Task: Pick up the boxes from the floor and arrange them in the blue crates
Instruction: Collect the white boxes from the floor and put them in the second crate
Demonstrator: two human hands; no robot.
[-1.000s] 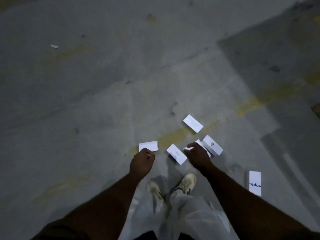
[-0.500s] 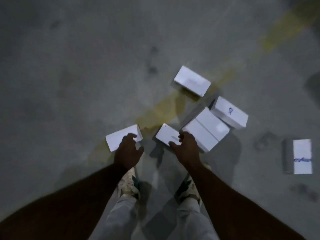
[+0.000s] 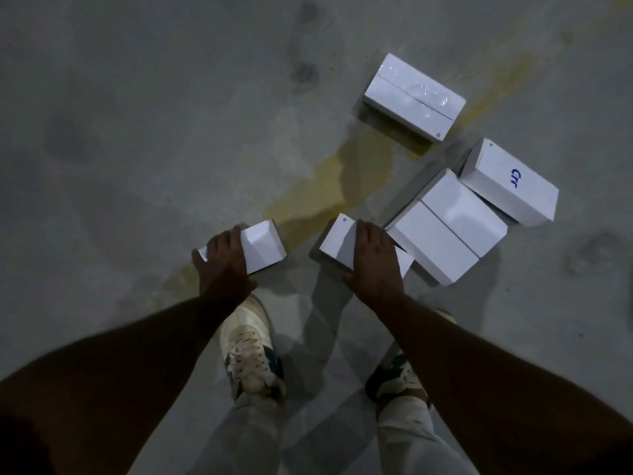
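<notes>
Boxes scattered on grey concrete floor (image 3: 137,166), beside a faded yellow line (image 3: 318,190). Bent low over shoes (image 3: 251,358), arms reaching down so each hand can take a box in the same stoop, by the look of it. Left hand (image 3: 222,260) laid over left box (image 3: 262,246), fingers curled over its far edge and thumb at the near end: a grip, likely ready to lift. Right hand (image 3: 375,260) spread across near box (image 3: 339,241), fingertips over the far edge, thumb hooked at the near side; clasped, though whether raised off the floor cannot be told. Just right of that hand, a pair of boxes (image 3: 448,228) side by side and touching, with a lettered box (image 3: 510,183), blue handwriting on top, close against their far corner. Far box (image 3: 414,97) apart, across the yellow line, film-wrapped and glinting. All white, plain, rectangular, sharp-edged, seemingly light. No blue crates in view, so no arranging visible yet.
</notes>
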